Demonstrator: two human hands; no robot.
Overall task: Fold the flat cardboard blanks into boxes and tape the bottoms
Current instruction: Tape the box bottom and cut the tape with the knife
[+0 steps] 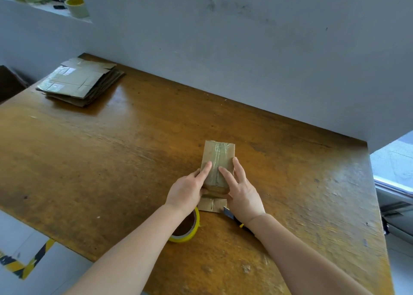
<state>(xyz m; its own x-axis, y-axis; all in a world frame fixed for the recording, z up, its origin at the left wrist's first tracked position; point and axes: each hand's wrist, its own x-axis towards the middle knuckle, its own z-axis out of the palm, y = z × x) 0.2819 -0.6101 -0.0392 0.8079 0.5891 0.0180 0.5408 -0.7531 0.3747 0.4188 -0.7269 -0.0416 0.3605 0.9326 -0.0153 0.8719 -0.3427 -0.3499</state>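
The box [218, 153] stands just beyond the tape roll [193, 230]. My left hand [190, 188] and right hand [242, 190] press it with straight fingers. Light, thin cardboard, I think: better hold its sides.

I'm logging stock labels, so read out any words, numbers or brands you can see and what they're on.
No text is readable.
Stack of blanks: pale patches on the top sheet, maybe labels, too blurred to read.
Box: clear tape only, no print seen.
Tape roll: no label showing.
Floor tape: yellow-black stripes, no words.
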